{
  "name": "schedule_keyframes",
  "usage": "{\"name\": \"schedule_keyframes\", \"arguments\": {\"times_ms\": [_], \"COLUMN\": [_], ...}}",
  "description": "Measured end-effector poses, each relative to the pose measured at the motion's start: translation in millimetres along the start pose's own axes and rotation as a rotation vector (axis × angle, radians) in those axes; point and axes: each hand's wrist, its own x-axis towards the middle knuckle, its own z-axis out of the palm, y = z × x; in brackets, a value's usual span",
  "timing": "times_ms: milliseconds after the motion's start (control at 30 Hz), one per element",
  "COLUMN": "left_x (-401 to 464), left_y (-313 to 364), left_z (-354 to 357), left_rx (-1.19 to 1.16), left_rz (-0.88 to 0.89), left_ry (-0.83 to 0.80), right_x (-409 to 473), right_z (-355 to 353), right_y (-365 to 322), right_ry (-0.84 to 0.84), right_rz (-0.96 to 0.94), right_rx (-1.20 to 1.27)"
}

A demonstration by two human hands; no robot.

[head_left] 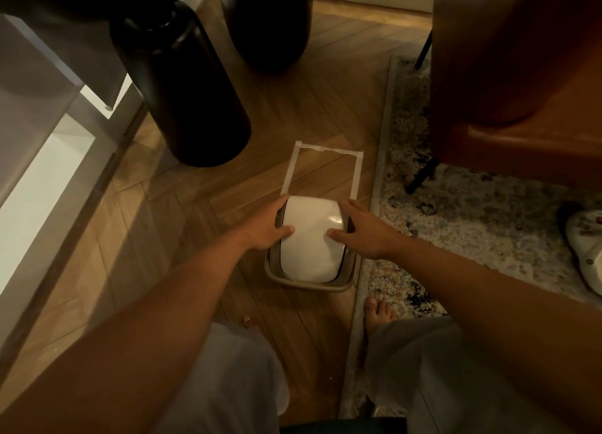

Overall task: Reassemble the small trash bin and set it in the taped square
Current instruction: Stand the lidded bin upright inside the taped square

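Wood floor (pixel 195 238) — both hands on bin lid (pixel 309 238), L (pixel 265 227) & R (pixel 365 231).

Small beige trash bin (pixel 309 279), white lid (pixel 309 238) on, overlapping taped square (pixel 325 170)'s near edge

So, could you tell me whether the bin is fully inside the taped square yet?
No, the bin sits mostly nearer than the taped square.
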Motion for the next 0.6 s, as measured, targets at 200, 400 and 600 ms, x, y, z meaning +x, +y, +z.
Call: {"name": "schedule_keyframes", "arguments": {"times_ms": [200,400,600], "left_x": [-3,-8,-16], "left_y": [-1,0,-3], "left_z": [2,4,4], "left_rx": [0.002,-0.023,-0.077], "left_rz": [-0.018,0.0,0.001], "left_ry": [-0.001,-0.002,-0.037], "right_x": [1,-1,-10], "right_z": [2,3,4], "right_y": [-1,-2,3], "right_ry": [0.004,0.005,-0.01], "right_rz": [0.03,0.041,0.09], "right_rx": [0.04,0.057,0.083]}}
